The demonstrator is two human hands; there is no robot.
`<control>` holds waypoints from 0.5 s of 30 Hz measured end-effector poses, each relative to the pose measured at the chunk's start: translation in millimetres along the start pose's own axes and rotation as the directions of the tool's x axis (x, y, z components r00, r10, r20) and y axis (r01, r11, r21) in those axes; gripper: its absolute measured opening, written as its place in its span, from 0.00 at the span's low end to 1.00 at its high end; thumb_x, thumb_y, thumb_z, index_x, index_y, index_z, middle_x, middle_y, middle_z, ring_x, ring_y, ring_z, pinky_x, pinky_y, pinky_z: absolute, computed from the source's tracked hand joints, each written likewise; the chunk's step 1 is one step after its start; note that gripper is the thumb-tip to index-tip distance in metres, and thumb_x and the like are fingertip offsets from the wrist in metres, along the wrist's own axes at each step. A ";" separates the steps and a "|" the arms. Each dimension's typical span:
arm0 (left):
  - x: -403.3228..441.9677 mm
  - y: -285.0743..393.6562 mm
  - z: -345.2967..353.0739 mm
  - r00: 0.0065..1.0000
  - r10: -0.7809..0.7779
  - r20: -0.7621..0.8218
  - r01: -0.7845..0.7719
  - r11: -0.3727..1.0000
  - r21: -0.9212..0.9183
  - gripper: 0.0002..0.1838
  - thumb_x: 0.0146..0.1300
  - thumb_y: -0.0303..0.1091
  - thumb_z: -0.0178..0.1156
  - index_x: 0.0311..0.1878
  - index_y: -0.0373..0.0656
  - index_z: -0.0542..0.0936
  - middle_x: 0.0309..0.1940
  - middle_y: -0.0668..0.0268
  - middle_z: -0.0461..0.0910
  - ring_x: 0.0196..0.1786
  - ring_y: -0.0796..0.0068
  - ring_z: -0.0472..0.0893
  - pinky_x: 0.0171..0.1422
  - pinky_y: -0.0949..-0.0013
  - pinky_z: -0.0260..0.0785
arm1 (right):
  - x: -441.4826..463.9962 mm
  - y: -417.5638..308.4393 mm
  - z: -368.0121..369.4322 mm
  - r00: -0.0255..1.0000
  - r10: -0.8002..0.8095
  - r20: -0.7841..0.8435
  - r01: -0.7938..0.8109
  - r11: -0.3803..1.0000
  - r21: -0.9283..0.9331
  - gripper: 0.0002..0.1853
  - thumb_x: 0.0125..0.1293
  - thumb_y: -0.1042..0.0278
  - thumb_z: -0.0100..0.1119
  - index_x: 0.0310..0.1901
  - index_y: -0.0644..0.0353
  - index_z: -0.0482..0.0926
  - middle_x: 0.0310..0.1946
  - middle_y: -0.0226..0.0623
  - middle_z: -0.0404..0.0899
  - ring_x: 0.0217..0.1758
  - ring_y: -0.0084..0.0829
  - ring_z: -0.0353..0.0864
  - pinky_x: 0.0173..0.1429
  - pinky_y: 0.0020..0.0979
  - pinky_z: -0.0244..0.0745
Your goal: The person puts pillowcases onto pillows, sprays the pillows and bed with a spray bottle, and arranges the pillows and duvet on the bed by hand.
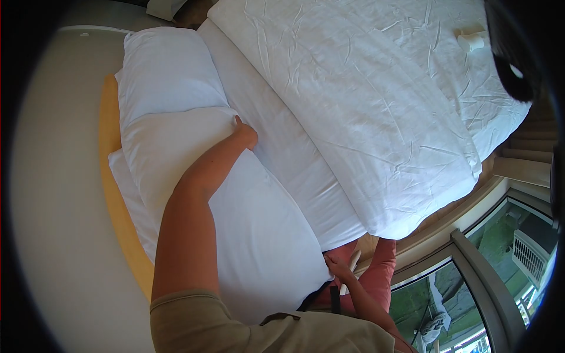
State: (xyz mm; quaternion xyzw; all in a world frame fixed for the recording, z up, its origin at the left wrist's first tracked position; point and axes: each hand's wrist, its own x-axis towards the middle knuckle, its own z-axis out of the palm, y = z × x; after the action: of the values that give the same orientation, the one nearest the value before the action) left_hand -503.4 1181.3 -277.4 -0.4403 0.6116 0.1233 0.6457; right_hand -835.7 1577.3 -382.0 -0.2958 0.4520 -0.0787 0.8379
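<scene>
A plump white pillow (259, 235) lies along the head end of the bed, in front of my body. My left hand (246, 135) is closed on the pillow's far corner, its thumb on top and its other fingers mostly hidden. At the near corner, close to my legs, my right hand (338, 267) pinches the pillow's edge. A second white pillow (170, 70) sits beyond the first one, touching it. Part of another white pillow or cloth (132, 188) shows beneath, against the headboard.
The wooden headboard (112, 117) runs along the wall (59, 176) on the left. A wrinkled white duvet (365, 112) covers the bed, folded back from the white sheet (282, 141). A small white object (471, 42) rests on it. Glass windows (441, 306) stand at lower right.
</scene>
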 end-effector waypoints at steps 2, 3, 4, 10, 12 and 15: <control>-14.9 29.0 -1.2 0.996 -0.006 -0.090 0.009 0.999 0.041 0.20 0.57 0.36 0.54 0.52 0.41 0.79 0.55 0.52 0.75 0.60 0.41 0.70 0.61 0.21 0.37 | -3.9 -0.1 -1.5 1.000 0.005 0.005 -0.005 1.000 0.010 0.18 0.71 0.58 0.45 0.51 0.63 0.77 0.38 0.30 0.80 0.42 0.19 0.73 0.49 0.23 0.67; -31.6 58.5 -7.4 0.995 -0.054 -0.082 0.058 0.997 0.049 0.19 0.57 0.30 0.50 0.51 0.38 0.79 0.53 0.51 0.75 0.58 0.42 0.71 0.59 0.19 0.39 | -7.5 -5.3 -2.1 0.998 -0.010 -0.055 0.007 0.998 -0.065 0.18 0.71 0.58 0.46 0.49 0.63 0.78 0.36 0.31 0.80 0.40 0.19 0.72 0.48 0.23 0.67; -45.7 83.9 -7.1 0.998 0.067 -0.022 -0.066 0.996 0.053 0.19 0.57 0.29 0.49 0.51 0.36 0.78 0.54 0.50 0.74 0.56 0.39 0.72 0.55 0.15 0.42 | -10.6 -9.3 -2.9 0.993 -0.030 -0.112 0.014 0.990 -0.141 0.17 0.71 0.59 0.46 0.48 0.63 0.78 0.35 0.32 0.80 0.39 0.20 0.72 0.47 0.23 0.67; 0.8 254.7 52.9 0.842 0.150 0.519 -0.285 0.939 0.191 0.22 0.61 0.37 0.54 0.60 0.47 0.73 0.66 0.59 0.64 0.66 0.48 0.62 0.66 0.37 0.55 | 0.3 -17.9 -6.5 0.979 -0.175 -0.103 0.133 0.936 -0.327 0.14 0.69 0.65 0.46 0.38 0.66 0.78 0.26 0.33 0.77 0.29 0.23 0.69 0.38 0.27 0.67; -63.4 253.9 18.9 0.847 0.267 0.460 -0.324 0.945 0.050 0.22 0.63 0.40 0.51 0.60 0.50 0.73 0.64 0.59 0.66 0.66 0.45 0.62 0.68 0.36 0.50 | 1.2 -18.8 -3.5 0.986 -0.133 -0.103 0.105 0.965 -0.241 0.14 0.68 0.66 0.46 0.40 0.67 0.79 0.26 0.34 0.78 0.29 0.22 0.71 0.38 0.27 0.68; -109.4 299.3 5.7 0.824 0.325 0.464 -0.348 0.937 -0.038 0.21 0.65 0.45 0.47 0.60 0.53 0.73 0.62 0.59 0.69 0.65 0.41 0.61 0.70 0.35 0.44 | -0.9 -20.7 -7.3 0.992 -0.090 -0.084 0.073 0.979 -0.188 0.15 0.68 0.64 0.48 0.47 0.66 0.78 0.36 0.34 0.81 0.38 0.21 0.74 0.45 0.26 0.69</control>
State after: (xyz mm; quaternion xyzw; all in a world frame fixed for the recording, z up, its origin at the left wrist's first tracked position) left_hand -732.6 1401.0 -304.9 -0.2674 0.5104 0.3217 0.7513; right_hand -839.3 1557.8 -372.7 -0.3865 0.4828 -0.0845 0.7813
